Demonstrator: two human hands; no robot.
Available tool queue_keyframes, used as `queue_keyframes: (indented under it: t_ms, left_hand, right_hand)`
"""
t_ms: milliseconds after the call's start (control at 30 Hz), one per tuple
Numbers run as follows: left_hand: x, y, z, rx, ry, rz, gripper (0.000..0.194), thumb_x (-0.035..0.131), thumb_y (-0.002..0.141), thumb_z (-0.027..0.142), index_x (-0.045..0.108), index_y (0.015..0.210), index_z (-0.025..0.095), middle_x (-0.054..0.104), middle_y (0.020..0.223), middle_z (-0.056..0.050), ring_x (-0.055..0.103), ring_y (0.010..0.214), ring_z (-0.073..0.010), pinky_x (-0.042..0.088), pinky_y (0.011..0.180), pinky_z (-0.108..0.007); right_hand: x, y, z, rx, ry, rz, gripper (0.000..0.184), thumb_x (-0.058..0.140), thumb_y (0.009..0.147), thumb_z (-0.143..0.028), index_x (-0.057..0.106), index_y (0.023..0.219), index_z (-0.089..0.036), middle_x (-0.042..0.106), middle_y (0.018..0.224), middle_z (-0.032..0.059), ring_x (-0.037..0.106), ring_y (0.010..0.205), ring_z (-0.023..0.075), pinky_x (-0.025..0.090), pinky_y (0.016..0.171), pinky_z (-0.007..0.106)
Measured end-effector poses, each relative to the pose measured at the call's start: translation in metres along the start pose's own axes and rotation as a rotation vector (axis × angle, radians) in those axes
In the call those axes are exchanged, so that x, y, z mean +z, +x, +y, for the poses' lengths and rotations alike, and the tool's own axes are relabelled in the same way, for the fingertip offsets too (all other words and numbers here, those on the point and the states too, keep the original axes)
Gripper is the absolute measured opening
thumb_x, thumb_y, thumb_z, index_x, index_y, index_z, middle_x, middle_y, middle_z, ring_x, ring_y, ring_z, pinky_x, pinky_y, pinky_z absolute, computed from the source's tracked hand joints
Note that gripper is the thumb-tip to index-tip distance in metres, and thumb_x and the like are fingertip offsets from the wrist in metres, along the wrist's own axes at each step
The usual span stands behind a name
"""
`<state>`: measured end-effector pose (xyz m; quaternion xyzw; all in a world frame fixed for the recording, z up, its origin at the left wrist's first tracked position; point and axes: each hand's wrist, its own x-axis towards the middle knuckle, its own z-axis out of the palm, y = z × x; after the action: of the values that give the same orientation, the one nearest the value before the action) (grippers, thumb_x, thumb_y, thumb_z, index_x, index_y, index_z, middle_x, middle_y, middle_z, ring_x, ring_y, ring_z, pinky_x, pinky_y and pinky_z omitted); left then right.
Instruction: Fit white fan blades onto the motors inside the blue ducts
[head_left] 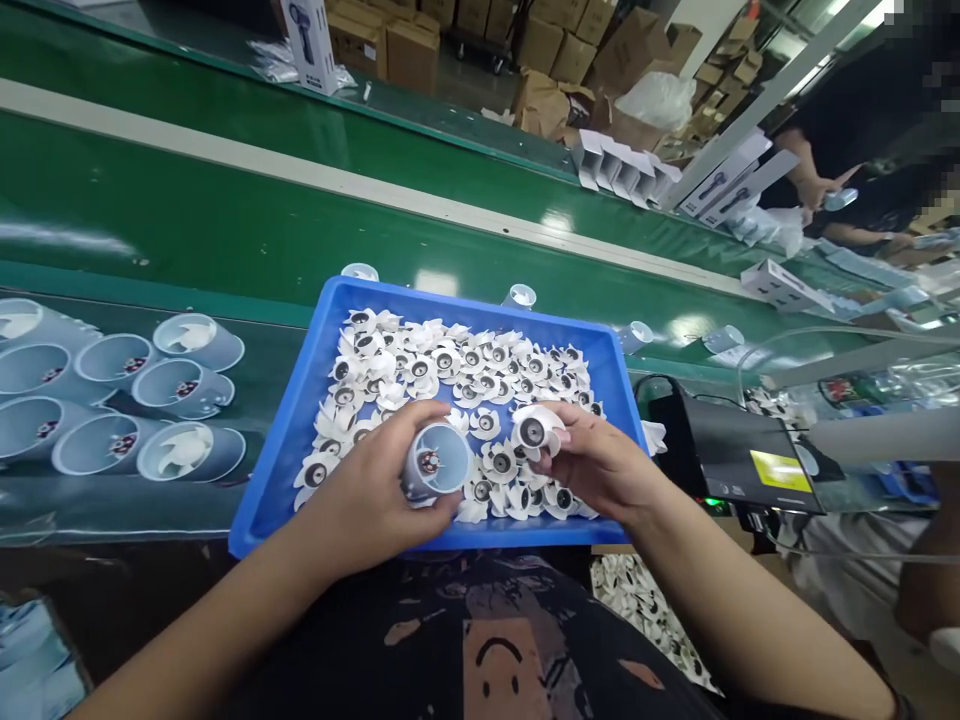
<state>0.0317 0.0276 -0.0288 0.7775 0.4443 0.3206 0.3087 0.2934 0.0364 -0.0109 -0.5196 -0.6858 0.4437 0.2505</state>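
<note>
Left hand (390,480): fingers curled round light-blue fan housing (438,460), open end up. Right hand (592,455): thumb and fingertips pinching white fan impeller (535,432). Blue tray (450,535) below fingers, loose impellers inside.

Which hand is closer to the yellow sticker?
Right. The right hand, with a white fan, is left of the yellow sticker; the left hand, with a blue tube, is farther left.

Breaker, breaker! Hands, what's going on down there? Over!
Left hand: grip shut on pale blue tube. Right hand: grip shut on white fan wheel, outside the tube. Nothing seen blocking between them.
</note>
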Motion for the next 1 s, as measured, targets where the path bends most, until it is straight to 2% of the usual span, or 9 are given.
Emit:
queue_keyframes:
  t_ms: [167, 300, 367, 467, 633, 733, 833, 900, 1000]
  left_hand:
    - [0.006, 0.008, 0.012, 0.083, -0.007, -0.087, 0.049, 0.08, 0.075, 0.034, 0.056, 0.116, 0.022, 0.07, 0.111, -0.004, 0.066, 0.103, -0.0251, 0.053, 0.094, -0.04]
    - [0.011, 0.009, 0.015, 0.17, 0.031, -0.066, 0.034, 0.072, 0.079, 0.022, 0.056, 0.109, 0.02, 0.069, 0.107, -0.005, 0.065, 0.099, -0.0251, 0.052, 0.089, -0.041]
    - [0.014, 0.007, 0.015, 0.208, 0.08, -0.032, 0.03, 0.068, 0.081, 0.018, 0.055, 0.108, 0.018, 0.069, 0.108, -0.008, 0.064, 0.102, -0.0267, 0.051, 0.092, -0.044]
    - [0.016, 0.004, 0.016, 0.245, 0.123, 0.044, 0.027, 0.063, 0.086, 0.019, 0.053, 0.111, 0.016, 0.068, 0.108, -0.01, 0.063, 0.104, -0.0265, 0.05, 0.095, -0.044]
    - [0.014, 0.003, 0.022, 0.225, 0.169, 0.115, 0.029, 0.059, 0.087, 0.016, 0.051, 0.115, 0.018, 0.068, 0.111, -0.009, 0.063, 0.107, -0.0242, 0.051, 0.096, -0.041]
    - [0.01, 0.002, 0.027, 0.264, 0.166, 0.128, 0.032, 0.06, 0.091, 0.026, 0.049, 0.119, 0.019, 0.069, 0.113, -0.009, 0.065, 0.107, -0.0243, 0.051, 0.098, -0.043]
    - [-0.001, -0.003, 0.029, 0.223, 0.204, 0.064, 0.041, 0.065, 0.09, 0.041, 0.048, 0.123, 0.023, 0.07, 0.115, -0.007, 0.066, 0.107, -0.0252, 0.046, 0.106, -0.048]
    - [-0.017, -0.005, 0.024, 0.146, 0.245, 0.05, 0.049, 0.068, 0.087, 0.047, 0.048, 0.127, 0.026, 0.066, 0.124, -0.008, 0.062, 0.117, -0.0274, 0.043, 0.11, -0.051]
    - [-0.06, 0.003, 0.0, -0.003, 0.37, 0.171, 0.06, 0.077, 0.077, 0.055, 0.055, 0.126, 0.029, 0.053, 0.136, -0.011, 0.05, 0.129, -0.0337, 0.041, 0.111, -0.056]
  right_hand:
    - [0.028, -0.006, -0.03, -0.085, 0.205, -0.025, 0.024, 0.048, 0.089, -0.04, 0.055, 0.1, -0.02, 0.053, 0.073, 0.0012, 0.053, 0.063, 0.0138, 0.047, 0.059, 0.027]
    - [0.034, -0.009, -0.05, -0.298, -0.171, 0.046, 0.02, 0.063, 0.086, -0.014, 0.066, 0.105, -0.02, 0.058, 0.089, 0.0036, 0.055, 0.078, 0.0148, 0.045, 0.072, 0.03]
    - [0.036, -0.006, -0.055, -0.383, -0.396, 0.066, 0.019, 0.065, 0.087, -0.011, 0.069, 0.104, -0.019, 0.056, 0.092, 0.0047, 0.054, 0.08, 0.016, 0.043, 0.071, 0.03]
    - [0.04, 0.002, -0.056, -0.424, -0.489, 0.078, 0.014, 0.074, 0.082, -0.009, 0.073, 0.092, -0.019, 0.051, 0.086, 0.0036, 0.051, 0.077, 0.016, 0.041, 0.066, 0.028]
    - [0.043, 0.013, -0.051, -0.456, -0.397, 0.093, 0.01, 0.078, 0.08, -0.011, 0.074, 0.084, -0.019, 0.049, 0.084, 0.0028, 0.053, 0.075, 0.0144, 0.045, 0.065, 0.027]
    - [0.035, 0.009, -0.046, -0.46, -0.221, 0.07, 0.01, 0.07, 0.091, -0.026, 0.076, 0.099, -0.025, 0.056, 0.119, 0.0107, 0.059, 0.104, 0.0226, 0.053, 0.087, 0.04]
    - [0.016, -0.008, -0.039, -0.377, -0.025, -0.084, 0.031, 0.056, 0.099, -0.047, 0.079, 0.087, -0.03, 0.056, 0.136, 0.007, 0.048, 0.133, 0.0298, 0.05, 0.102, 0.05]
    - [0.0, -0.024, -0.033, -0.333, 0.082, -0.114, 0.042, 0.052, 0.098, -0.058, 0.079, 0.08, -0.033, 0.063, 0.128, 0.0062, 0.053, 0.129, 0.0307, 0.054, 0.099, 0.049]
    - [-0.016, -0.043, -0.019, -0.272, 0.145, 0.03, 0.037, 0.055, 0.094, -0.063, 0.08, 0.086, -0.038, 0.066, 0.123, 0.0077, 0.065, 0.114, 0.0304, 0.061, 0.088, 0.041]
